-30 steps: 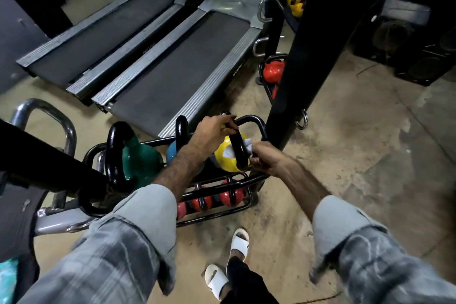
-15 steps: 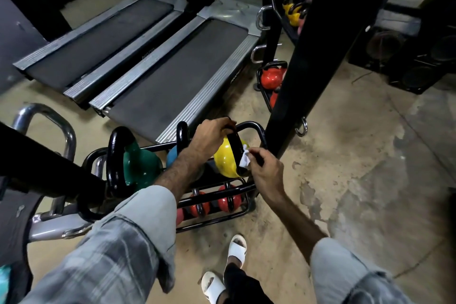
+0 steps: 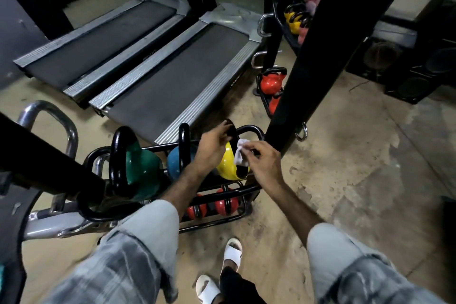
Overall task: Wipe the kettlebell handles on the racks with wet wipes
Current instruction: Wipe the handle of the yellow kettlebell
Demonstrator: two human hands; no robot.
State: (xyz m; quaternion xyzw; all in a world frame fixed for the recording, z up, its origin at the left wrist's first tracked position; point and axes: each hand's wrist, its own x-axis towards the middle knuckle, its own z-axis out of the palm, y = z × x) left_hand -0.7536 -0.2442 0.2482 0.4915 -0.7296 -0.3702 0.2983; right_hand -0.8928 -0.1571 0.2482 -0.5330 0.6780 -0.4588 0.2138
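The left hand [image 3: 214,145] is reaching over the top shelf of the rack [image 3: 249,189] and gripping the black handle [image 3: 230,128] of the yellow kettlebell [image 3: 228,165], fingers curled round the top of the loop. The right hand [image 3: 261,160] is coming in from the other side, pinching a crumpled white wet wipe [image 3: 239,153] between thumb and fingertips, and the wipe is sitting right against the near side of that handle, just above the yellow body.

So this looks like the wiping step itself, on the kettlebell at the right end of the top shelf: one hand is steadying, the other is rubbing. Whether the far side of the loop is being covered cannot be told from here, since the left hand is hiding it.

To the left on the same shelf, the blue kettlebell [image 3: 176,164] and the green kettlebell [image 3: 140,168] are standing with their black handles upright, neither one touched. Below, the red kettlebells [image 3: 225,205] are lying on the bottom shelf.

The next move probably calls for the wipe to be dragged round the whole loop, with the left hand shifting its grip so the covered patch gets cleaned too. After that, the blue one is the nearest neighbour. Another red kettlebell [image 3: 272,81] is waiting on a second rack beyond the black post [image 3: 308,57].
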